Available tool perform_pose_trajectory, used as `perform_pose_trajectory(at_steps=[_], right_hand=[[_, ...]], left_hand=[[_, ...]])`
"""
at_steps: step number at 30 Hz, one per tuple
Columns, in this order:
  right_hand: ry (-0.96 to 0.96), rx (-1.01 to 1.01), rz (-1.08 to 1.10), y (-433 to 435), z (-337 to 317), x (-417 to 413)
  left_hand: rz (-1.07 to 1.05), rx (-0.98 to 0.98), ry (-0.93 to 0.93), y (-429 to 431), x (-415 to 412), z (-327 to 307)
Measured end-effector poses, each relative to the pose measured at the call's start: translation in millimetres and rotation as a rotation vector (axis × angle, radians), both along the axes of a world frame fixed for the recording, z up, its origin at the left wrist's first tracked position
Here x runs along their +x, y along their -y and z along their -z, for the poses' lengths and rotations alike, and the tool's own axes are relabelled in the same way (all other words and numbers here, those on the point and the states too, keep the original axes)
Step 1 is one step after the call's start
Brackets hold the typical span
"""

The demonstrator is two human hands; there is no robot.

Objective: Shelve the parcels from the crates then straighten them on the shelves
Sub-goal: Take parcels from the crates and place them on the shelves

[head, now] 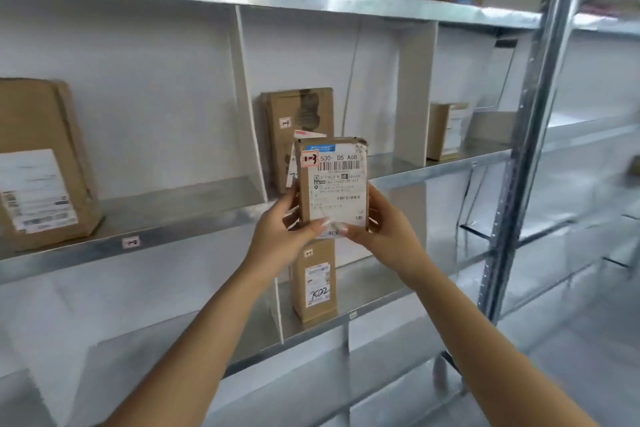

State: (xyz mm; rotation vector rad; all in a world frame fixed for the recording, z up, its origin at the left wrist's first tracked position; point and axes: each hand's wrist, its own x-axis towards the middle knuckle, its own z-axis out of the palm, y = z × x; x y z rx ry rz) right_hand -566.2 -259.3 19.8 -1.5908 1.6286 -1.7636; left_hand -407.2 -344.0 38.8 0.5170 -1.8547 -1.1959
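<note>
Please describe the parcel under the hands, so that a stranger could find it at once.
Find the grey metal shelving rack and count to its third shelf from the top. Just right of the white divider panel stands a narrow brown cardboard parcel, upright. It is the only parcel visible on that shelf, and its white label carries large handwritten digits.
</note>
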Motion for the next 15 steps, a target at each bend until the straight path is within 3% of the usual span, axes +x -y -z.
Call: perform_pose_trajectory(at_steps=[7,15], right_hand=[[-0.081,0.052,0.114,-9.9,2.3,-110.2],[-0.115,0.089,0.142,55.9,-10.7,-192.8]], left_hand=[[-0.028,-0.028,0.053,-2.5,-117.2,2.4],[-0.083,-0.048,0.063,68.2,-207.1,-4.0]])
